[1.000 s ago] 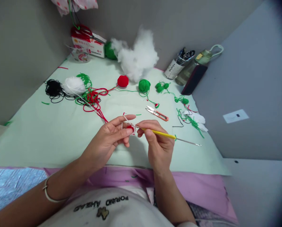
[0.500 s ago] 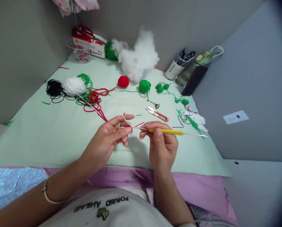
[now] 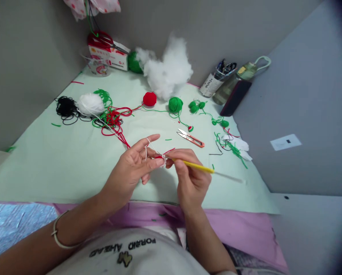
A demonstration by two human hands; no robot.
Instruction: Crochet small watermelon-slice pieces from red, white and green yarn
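Between thumb and fingers, my left hand (image 3: pixel 136 164) pinches a small red and white crochet piece (image 3: pixel 159 157). White yarn (image 3: pixel 149 142) loops over its raised index finger and runs back to a white yarn ball (image 3: pixel 91 104). My right hand (image 3: pixel 192 177) is closed around a yellow-handled crochet hook (image 3: pixel 199 166), its shaft pointing left into the piece. The hook's tip is hidden at the fingers, and its bare far end sticks out to the right. Beyond the hands lie orange thread snips (image 3: pixel 191 138), their blades pointing left.
A red yarn ball (image 3: pixel 149 99), a green yarn ball (image 3: pixel 175 104) and tangled black yarn (image 3: pixel 65 106) lie farther back. White stuffing (image 3: pixel 167 70) sits against the wall. At the right stand a pen cup (image 3: pixel 212 83), a bottle (image 3: pixel 230 86) and a dark phone-like slab (image 3: pixel 236 98).
The crochet hook has tilted, its right end now lower and farther left. My right hand has come closer to the left, and the left index finger has lifted slightly.
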